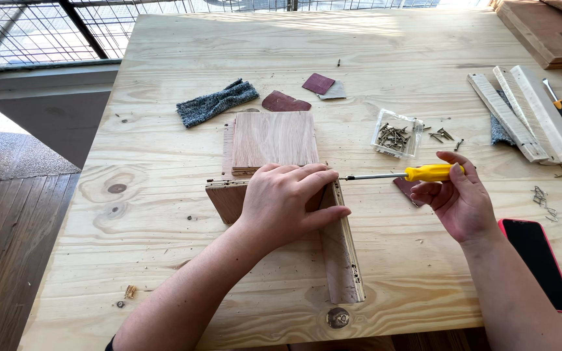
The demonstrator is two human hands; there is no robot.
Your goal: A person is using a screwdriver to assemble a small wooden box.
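Left hand (287, 201) pressed on wooden assembly (281, 195) at desk (164, 260) centre; stacked boards (273, 140) just behind it. Right hand (460, 198) to the right, gripping screwdriver (404, 174), tip pointing left at the assembly's edge. Screw box (396, 134) behind right hand, loose screws (443, 135) beside it. Slats (528, 114) farther right. Phone (541, 260) right of right wrist. Cloth (217, 102) and sandpaper pieces (304, 92) behind left hand.

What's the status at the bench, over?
Left hand pressing wooden boards. Right hand gripping yellow screwdriver, tip at board edge. Screw box nearby, nothing blocking.
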